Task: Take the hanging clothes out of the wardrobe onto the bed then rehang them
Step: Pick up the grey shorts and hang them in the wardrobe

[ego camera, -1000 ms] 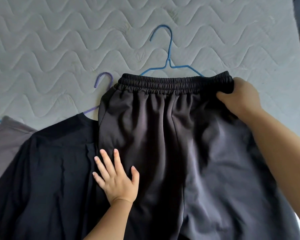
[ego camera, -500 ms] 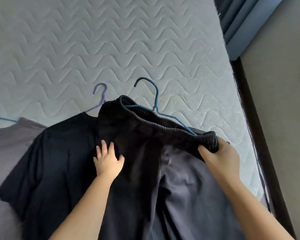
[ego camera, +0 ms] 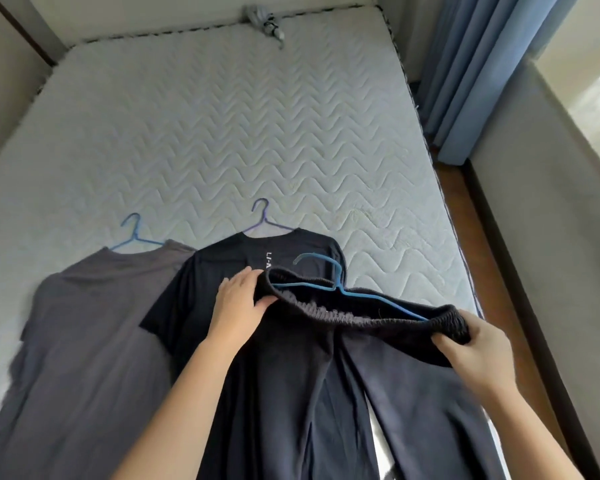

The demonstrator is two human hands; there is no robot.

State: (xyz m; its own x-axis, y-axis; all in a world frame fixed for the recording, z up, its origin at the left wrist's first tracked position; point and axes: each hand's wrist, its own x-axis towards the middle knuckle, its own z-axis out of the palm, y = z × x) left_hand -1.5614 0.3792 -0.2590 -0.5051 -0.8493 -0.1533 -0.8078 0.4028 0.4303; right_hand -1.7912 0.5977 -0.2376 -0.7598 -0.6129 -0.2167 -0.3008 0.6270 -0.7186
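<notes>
Dark trousers [ego camera: 329, 386] with an elastic waistband are lifted off the bed [ego camera: 222, 133]. A blue hanger [ego camera: 340, 287] sits inside the waistband, its hook sticking up. My left hand [ego camera: 238, 299] grips the waistband's left end. At the right end, my right hand [ego camera: 475, 348] grips it too. Beneath the trousers a black T-shirt [ego camera: 201, 289] lies flat on a purple hanger [ego camera: 262, 216]. Left of it lies a grey T-shirt [ego camera: 90, 323] on another blue hanger [ego camera: 134, 233].
The quilted mattress stretches far ahead. A small grey bundle [ego camera: 264, 22] lies at its far edge. Blue curtains [ego camera: 471, 71] hang at the right, with a wooden floor strip [ego camera: 461, 202] and a wall beside the bed. Walls border the bed's left side.
My left hand left the trouser leg and took the waistband's left end. Both hands raised the waistband with the hanger off the bed. The view tilted up, showing the whole mattress.
</notes>
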